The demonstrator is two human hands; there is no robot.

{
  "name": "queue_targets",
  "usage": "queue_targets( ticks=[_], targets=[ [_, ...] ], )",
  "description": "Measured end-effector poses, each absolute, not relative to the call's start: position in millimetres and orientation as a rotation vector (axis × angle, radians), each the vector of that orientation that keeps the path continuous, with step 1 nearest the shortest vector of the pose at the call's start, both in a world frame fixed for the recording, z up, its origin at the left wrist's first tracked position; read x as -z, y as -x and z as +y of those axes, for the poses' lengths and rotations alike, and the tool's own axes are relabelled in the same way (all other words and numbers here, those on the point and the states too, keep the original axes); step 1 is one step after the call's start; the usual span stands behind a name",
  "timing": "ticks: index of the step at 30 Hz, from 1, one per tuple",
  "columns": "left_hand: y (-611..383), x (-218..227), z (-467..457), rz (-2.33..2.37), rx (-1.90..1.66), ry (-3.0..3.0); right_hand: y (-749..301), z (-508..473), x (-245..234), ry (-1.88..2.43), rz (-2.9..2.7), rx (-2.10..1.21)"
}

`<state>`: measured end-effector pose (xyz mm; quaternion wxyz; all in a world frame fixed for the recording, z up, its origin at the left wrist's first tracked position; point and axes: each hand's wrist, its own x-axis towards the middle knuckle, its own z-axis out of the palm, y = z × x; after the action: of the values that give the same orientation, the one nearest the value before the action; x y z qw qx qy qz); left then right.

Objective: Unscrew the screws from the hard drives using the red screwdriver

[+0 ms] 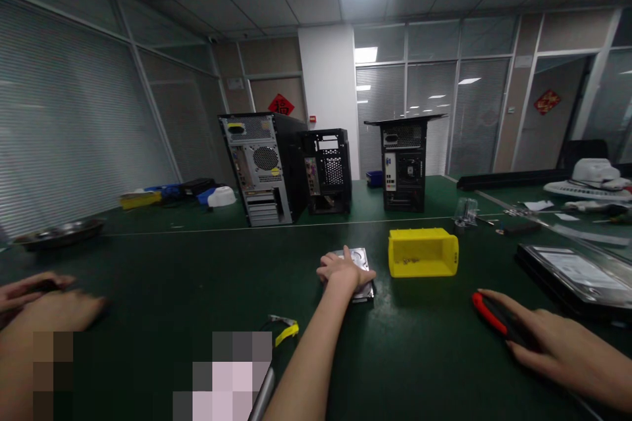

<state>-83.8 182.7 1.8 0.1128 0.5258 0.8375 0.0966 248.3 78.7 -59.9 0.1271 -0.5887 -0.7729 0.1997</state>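
Note:
My left hand (343,271) reaches forward across the green table and lies on top of a silver hard drive (364,289), fingers curled over it. To its right, my right hand (557,348) rests on the table with its fingers closed round a red and black tool handle (494,317); the tool's tip is hidden. A yellow parts bin (447,238) with small bits inside stands just right of the drive, between my two hands.
Three computer towers (261,168) (328,171) (405,164) stand at the back. Another person's hands (44,306) rest at the left edge. A metal bowl (59,233) lies far left. A black tray (533,262) with a wrapped drive sits right. A yellow-tagged strap (285,330) lies near me.

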Motion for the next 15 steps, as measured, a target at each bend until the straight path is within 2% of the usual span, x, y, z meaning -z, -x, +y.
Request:
queue_targets(
  ticks=[4,8,15],
  targets=[
    [80.0,-2.6,166.8,2.363,-0.545,-1.4,-223.1,79.8,42.3,1.625,-2.262,-0.574],
    [73.3,1.0,155.3,2.322,-0.568,-1.396,-199.9,91.5,29.0,1.556,-2.217,-0.707],
    [43.8,8.8,128.9,2.254,-0.62,-1.482,-175.4,111.3,24.5,1.283,-1.561,-1.619]
  ],
)
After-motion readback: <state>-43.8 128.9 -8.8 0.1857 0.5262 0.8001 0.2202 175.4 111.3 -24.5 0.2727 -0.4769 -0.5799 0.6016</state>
